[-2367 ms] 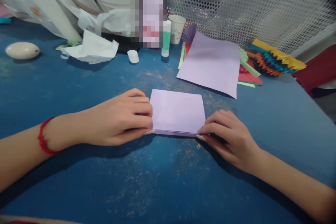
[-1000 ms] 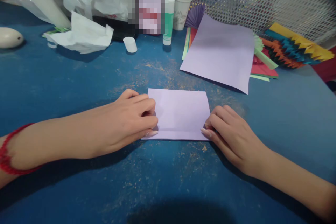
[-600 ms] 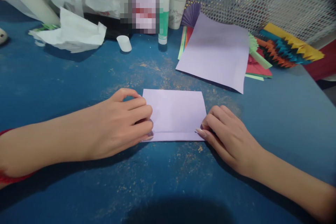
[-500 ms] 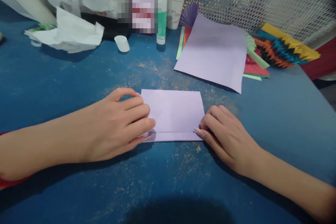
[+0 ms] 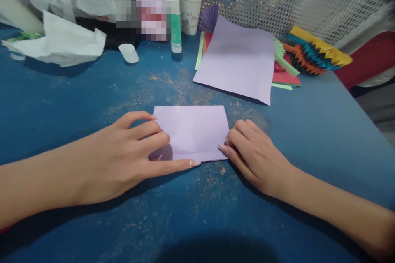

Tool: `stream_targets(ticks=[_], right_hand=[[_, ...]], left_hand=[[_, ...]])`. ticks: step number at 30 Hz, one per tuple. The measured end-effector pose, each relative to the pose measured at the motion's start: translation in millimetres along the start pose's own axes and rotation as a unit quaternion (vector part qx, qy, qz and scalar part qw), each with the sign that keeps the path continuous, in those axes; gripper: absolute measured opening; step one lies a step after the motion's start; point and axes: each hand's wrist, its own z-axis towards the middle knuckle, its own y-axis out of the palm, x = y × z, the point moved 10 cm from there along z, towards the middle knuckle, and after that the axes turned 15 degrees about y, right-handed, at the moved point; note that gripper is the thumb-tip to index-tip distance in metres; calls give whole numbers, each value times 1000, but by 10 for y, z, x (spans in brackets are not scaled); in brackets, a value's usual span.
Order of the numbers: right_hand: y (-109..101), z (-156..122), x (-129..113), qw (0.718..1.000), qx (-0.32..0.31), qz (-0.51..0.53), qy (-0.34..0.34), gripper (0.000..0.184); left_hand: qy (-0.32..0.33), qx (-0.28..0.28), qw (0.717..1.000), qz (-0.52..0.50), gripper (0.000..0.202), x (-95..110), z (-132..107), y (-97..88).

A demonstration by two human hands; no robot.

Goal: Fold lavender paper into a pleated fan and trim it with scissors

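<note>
Left hand (image 5: pixel 120 156) is resting on the left part of a folded lilac paper (image 5: pixel 191 131), which is lying near the front of the blue desk (image 5: pixel 61 102), roughly in front of the person. Its fingers are curved and partly raised, holding nothing, while the thumb is lying along the near edge, apparently guiding or squaring that edge. Right hand (image 5: pixel 253 156) is pressing against the paper's right edge, with its fingertips (image 5: pixel 230 139) bearing down and no pinch visible; this seems to be keeping the paper from sliding.

Behind, a flat lilac sheet (image 5: pixel 234 59) is lying over coloured papers (image 5: pixel 285 78), apparently kept within reach. A glue stick (image 5: pixel 175 28), its cap (image 5: pixel 128 53) and a paper cup (image 5: pixel 189 11) are standing or lying near the back edge, against a plastic mesh (image 5: pixel 293 4).

The left hand's shadow is darkening the paper's lower left, so the number of layers is hard to make out. A pixelated upright object (image 5: pixel 143 4) cannot be identified, and a pleated paper strip (image 5: pixel 317 55) is partly hidden by its neighbours.
</note>
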Motion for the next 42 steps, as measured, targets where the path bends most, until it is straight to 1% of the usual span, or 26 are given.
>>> stream_targets(ticks=[4,9,13,16,19,21,23,24,25,26,27,28,29,30,31,33,34,35,37,39,41,42], right_hand=[[3,-10,7,1000,4,-11,3,35],[18,-25,23,1000,4,-19,6,33],[36,-17,19,1000,-4,-20,9,30],[58,-11,52,999,-5,-35,28,27],[40,-28,148,995,15,-73,60,24],[-66,-67,216,995,49,-41,80,23],[-312,-152,230,988,126,57,72,21],[-451,-217,197,979,168,105,49,19],[-576,-290,125,970,203,136,11,18],[-656,-359,12,964,221,143,-38,17],[-678,-418,-133,963,218,130,-94,18],[-635,-466,-284,964,194,103,-148,20],[-537,-502,-414,966,154,72,-193,23],[-407,-524,-499,968,105,44,-222,29],[-261,-532,-536,971,50,23,-232,39],[-8,-526,-497,976,-42,6,-212,60],[80,-520,-452,978,-73,5,-194,67],[133,-517,-411,979,-91,8,-180,71],[170,-518,-363,981,-102,14,-166,71],[167,-519,-350,982,-102,16,-161,68],[148,-517,-360,982,-95,17,-160,65],[137,-518,-370,983,-90,17,-161,63]], left_hand=[[-7,-10,1000,-14,75,-21,10,24],[-13,43,998,-49,64,-79,35,-20],[7,44,998,-45,63,-74,54,-29],[16,45,998,-50,66,-70,57,-41],[23,46,998,-48,68,-63,72,-58],[23,52,998,-34,68,-62,86,-89],[26,54,998,-20,68,-56,101,-118],[28,54,998,-15,67,-49,107,-128],[31,52,998,-11,67,-39,111,-130],[30,54,998,-7,66,-34,109,-131],[22,61,998,-3,65,-38,102,-137],[11,69,998,-1,62,-48,89,-138],[1,76,997,-1,60,-54,74,-131],[-9,78,997,0,59,-60,59,-116],[-15,74,997,0,59,-60,47,-92],[-17,46,999,0,63,-50,29,-25],[-18,35,999,-2,66,-51,17,-9],[-21,31,999,-11,68,-61,1,-9],[-25,33,997,-57,67,-93,-37,-20],[-46,32,991,-122,62,-163,-85,9],[-86,46,980,-171,54,-267,-136,52],[-114,66,974,-185,50,-335,-165,61]])
